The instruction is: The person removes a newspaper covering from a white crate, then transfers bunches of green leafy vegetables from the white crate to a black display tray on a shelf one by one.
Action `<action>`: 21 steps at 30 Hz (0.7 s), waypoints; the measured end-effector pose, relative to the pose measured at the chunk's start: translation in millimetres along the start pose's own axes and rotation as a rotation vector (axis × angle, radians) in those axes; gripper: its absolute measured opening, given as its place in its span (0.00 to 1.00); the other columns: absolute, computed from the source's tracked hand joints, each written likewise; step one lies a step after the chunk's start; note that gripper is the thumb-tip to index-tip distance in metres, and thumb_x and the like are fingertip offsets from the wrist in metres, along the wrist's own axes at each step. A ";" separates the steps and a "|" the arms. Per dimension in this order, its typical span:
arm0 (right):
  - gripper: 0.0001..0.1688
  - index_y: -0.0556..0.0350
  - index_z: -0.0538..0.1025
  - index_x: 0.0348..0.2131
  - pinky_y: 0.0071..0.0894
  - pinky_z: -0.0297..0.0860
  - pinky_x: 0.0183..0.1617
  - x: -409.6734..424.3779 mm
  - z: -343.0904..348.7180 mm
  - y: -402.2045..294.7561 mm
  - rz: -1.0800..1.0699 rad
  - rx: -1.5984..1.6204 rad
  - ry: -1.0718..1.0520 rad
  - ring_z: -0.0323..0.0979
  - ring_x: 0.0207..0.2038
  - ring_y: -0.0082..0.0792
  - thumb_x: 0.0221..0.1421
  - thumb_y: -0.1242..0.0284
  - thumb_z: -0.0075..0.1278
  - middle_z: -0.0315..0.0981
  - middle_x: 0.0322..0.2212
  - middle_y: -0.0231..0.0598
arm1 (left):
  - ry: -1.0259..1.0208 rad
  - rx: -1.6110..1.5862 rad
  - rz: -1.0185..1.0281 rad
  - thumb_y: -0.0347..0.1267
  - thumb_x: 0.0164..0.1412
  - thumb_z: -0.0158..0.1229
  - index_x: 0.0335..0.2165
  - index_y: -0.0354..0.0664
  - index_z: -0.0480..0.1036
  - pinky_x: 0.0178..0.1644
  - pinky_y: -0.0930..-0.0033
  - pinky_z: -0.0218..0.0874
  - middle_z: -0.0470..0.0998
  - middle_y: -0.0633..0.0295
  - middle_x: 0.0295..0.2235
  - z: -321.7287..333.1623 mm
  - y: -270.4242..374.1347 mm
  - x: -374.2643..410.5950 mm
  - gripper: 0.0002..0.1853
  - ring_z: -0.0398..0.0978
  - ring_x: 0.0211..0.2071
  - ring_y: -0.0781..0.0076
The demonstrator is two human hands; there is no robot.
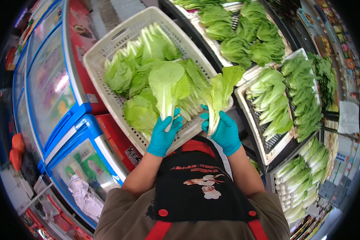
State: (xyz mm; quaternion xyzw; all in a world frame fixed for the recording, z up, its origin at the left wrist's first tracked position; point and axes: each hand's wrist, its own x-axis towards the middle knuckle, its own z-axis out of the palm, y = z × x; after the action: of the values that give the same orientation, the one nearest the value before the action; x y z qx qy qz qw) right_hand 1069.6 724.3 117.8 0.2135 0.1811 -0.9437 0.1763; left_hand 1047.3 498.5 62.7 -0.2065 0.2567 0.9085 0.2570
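Note:
My left hand (165, 132), in a teal glove, grips the white stem of a leafy green (167, 81) over the near part of a pale plastic crate (100, 87). Held by its stems in my right hand (223, 129), also gloved in teal, is a smaller yellow-green leafy bunch (217, 93) at the crate's right corner. The two hands are apart. Inside the crate lie several heads of leafy greens (120, 73), their stems partly hidden by the leaves.
Chest freezers (51, 75) with blue frames stand at the left, beside the crate. At the right, a dark-framed shelf holds a white tray of leafy greens (270, 99), lettuce heads (252, 33), darker greens (301, 96) and napa cabbages (294, 183).

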 end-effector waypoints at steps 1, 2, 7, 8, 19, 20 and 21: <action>0.39 0.70 0.53 0.57 0.38 0.68 0.44 -5.2 -8.8 -3.0 0.019 0.097 -0.052 0.72 0.36 0.45 0.57 0.58 0.41 0.70 0.41 0.55 | -0.019 -0.038 -0.025 0.31 0.60 0.48 0.56 0.40 0.55 0.50 0.60 0.64 0.67 0.52 0.51 3.2 -1.8 0.7 0.27 0.71 0.45 0.61; 0.40 0.72 0.53 0.57 0.37 0.68 0.42 -11.5 -15.2 -6.2 0.037 0.193 -0.105 0.72 0.36 0.46 0.56 0.58 0.41 0.70 0.40 0.56 | -0.040 -0.046 -0.052 0.31 0.60 0.48 0.56 0.39 0.54 0.50 0.59 0.63 0.67 0.52 0.51 8.2 -5.1 1.7 0.27 0.70 0.46 0.60; 0.42 0.73 0.52 0.57 0.40 0.69 0.41 -37.9 -27.3 -11.5 0.017 0.214 -0.205 0.72 0.34 0.49 0.54 0.58 0.44 0.71 0.36 0.57 | -0.100 -0.098 -0.153 0.32 0.60 0.47 0.57 0.36 0.52 0.55 0.56 0.59 0.65 0.50 0.53 30.5 -26.3 7.5 0.28 0.67 0.50 0.56; 0.43 0.73 0.52 0.57 0.41 0.68 0.42 -41.1 -29.0 -11.9 0.000 0.192 -0.181 0.72 0.35 0.49 0.54 0.58 0.44 0.71 0.37 0.57 | -0.107 -0.103 -0.166 0.32 0.60 0.47 0.57 0.35 0.52 0.55 0.56 0.58 0.65 0.50 0.53 34.1 -30.2 9.1 0.28 0.66 0.50 0.56; 0.29 0.69 0.62 0.50 0.44 0.71 0.43 -164.7 -182.2 10.9 0.187 -0.099 0.420 0.73 0.37 0.50 0.55 0.66 0.45 0.71 0.36 0.58 | 0.082 -0.087 -0.069 0.32 0.61 0.48 0.53 0.34 0.58 0.50 0.60 0.64 0.67 0.52 0.51 13.5 -16.7 16.6 0.24 0.69 0.46 0.61; 0.27 0.68 0.63 0.49 0.46 0.72 0.41 -183.3 -221.2 24.3 0.261 -0.071 0.561 0.73 0.37 0.51 0.55 0.66 0.44 0.71 0.36 0.58 | 0.117 -0.057 -0.041 0.32 0.61 0.48 0.53 0.35 0.58 0.50 0.61 0.64 0.67 0.52 0.51 8.4 -13.9 14.5 0.23 0.69 0.46 0.61; 0.26 0.68 0.63 0.48 0.48 0.72 0.39 -204.0 -277.5 44.6 0.328 -0.039 0.684 0.73 0.36 0.51 0.55 0.66 0.44 0.71 0.36 0.57 | 0.136 -0.035 -0.023 0.32 0.61 0.48 0.53 0.35 0.59 0.50 0.62 0.63 0.67 0.53 0.51 10.0 -10.3 10.0 0.23 0.69 0.47 0.62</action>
State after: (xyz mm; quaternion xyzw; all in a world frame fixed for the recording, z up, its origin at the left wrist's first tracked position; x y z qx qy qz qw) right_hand 1354.7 853.3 -32.8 0.5391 0.2106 -0.7734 0.2585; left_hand 1042.9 515.4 61.8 -0.2752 0.2554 0.8937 0.2456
